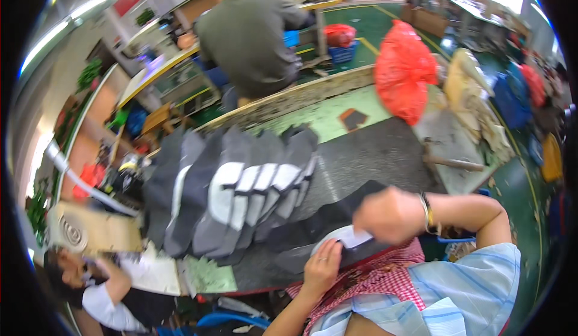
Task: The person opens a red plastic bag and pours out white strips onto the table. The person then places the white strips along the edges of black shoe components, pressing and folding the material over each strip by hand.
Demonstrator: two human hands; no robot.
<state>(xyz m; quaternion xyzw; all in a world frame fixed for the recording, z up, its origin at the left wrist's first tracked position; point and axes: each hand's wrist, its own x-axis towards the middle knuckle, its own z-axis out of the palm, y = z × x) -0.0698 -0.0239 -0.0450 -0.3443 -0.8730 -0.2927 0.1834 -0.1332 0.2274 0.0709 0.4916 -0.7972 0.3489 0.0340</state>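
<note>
At the near edge of the table lies a dark grey, flat curved piece [295, 237], fabric-like, with a white patch [349, 236] along its near side. My left hand [323, 268] has its fingers closed at the near-left edge of that white patch. Over the patch's right end is my right hand [390, 215], curled like a fist and blurred; its fingertips and anything in them are hidden. To the left, a row of overlapping dark grey pieces [208, 191] covers the table, several with white patches [230, 176] showing.
A hammer-like tool [454, 163] lies on a board at the right. Behind it stand a red plastic bag [406, 71] and a pale bag [466, 86]. One person [250, 44] sits beyond the table's far ledge [295, 98]; another [111, 291] is at the lower left.
</note>
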